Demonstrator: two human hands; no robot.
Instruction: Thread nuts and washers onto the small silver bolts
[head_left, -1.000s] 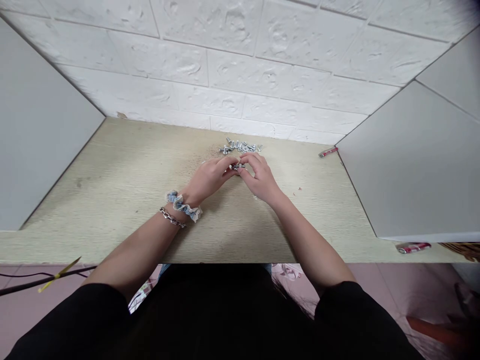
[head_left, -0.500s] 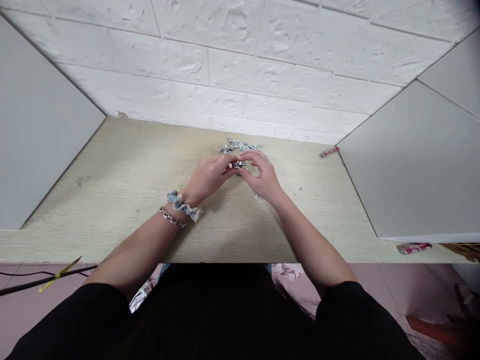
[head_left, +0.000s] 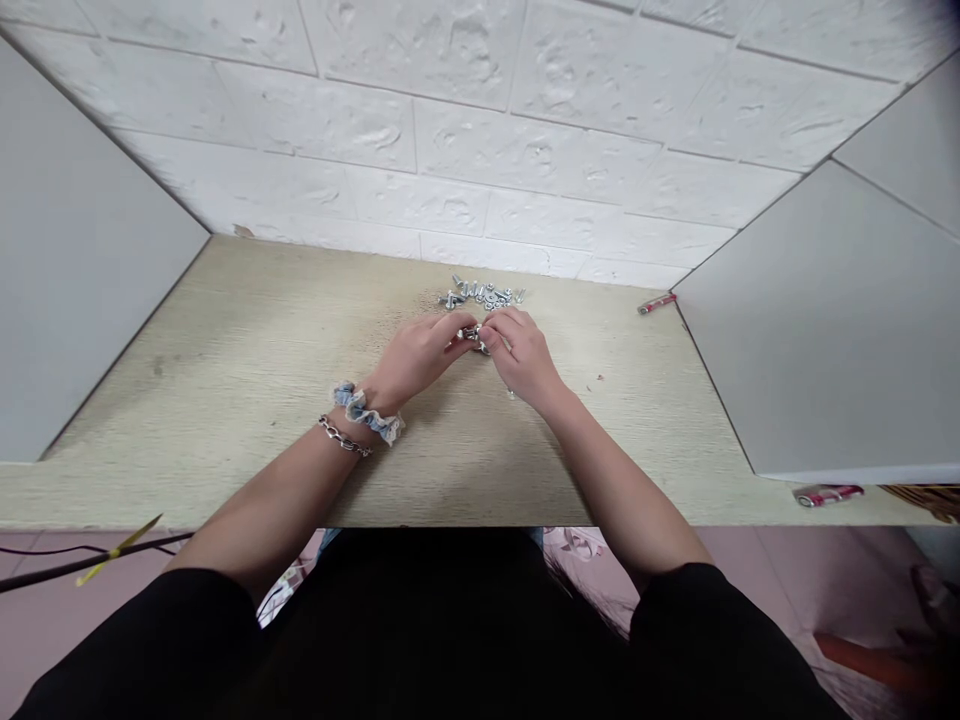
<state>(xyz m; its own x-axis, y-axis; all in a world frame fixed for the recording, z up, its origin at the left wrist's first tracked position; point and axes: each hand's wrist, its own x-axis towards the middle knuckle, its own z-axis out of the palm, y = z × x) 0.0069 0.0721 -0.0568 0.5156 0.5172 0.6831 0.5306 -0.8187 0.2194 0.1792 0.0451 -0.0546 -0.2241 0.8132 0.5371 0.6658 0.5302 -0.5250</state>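
My left hand (head_left: 421,352) pinches a silver metal bolt (head_left: 471,334) between thumb and fingers, just above the tabletop. From the other side, the fingers of my right hand (head_left: 525,358) are closed over the bolt's right end and hide it. Whether a nut sits under those fingertips I cannot make out. Just beyond both hands lies a loose pile of silver bolts, nuts and washers (head_left: 491,296). One small shiny piece (head_left: 511,394) rests on the table beside my right wrist, too small to name.
The pale wooden table (head_left: 262,330) ends at a white brick-patterned wall (head_left: 480,130). Grey-white panels (head_left: 825,340) flank it. A red-and-silver battery (head_left: 657,303) lies by the right panel, another similar one (head_left: 829,496) near the front edge.
My right hand's fingers have closed in over the bolt's right end, which stuck out in view before. My left hand has stayed in place.
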